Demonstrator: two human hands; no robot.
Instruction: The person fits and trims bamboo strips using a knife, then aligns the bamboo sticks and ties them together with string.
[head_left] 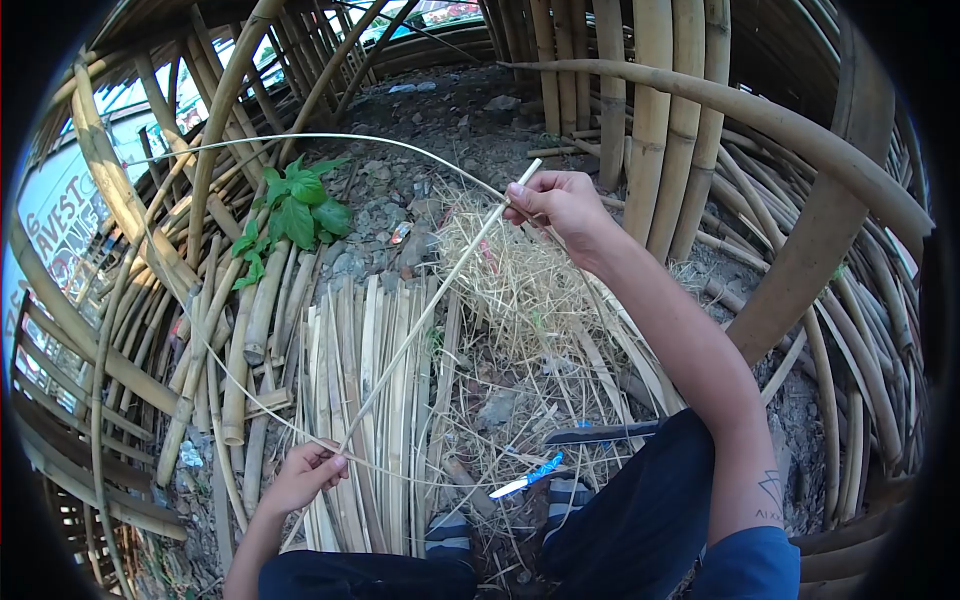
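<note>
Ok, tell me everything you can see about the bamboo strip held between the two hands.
The bamboo strip is a long, thin, pale split sliver, straight and taut, running diagonally from lower left to upper right. The left hand pinches its lower end; the right hand grips it near the top, with a short squared tip sticking out beyond the fingers. It passes above the flat bamboo slats and dry straw on the ground, apparently without resting on them. A thinner curved sliver arcs from the right hand too.
</note>
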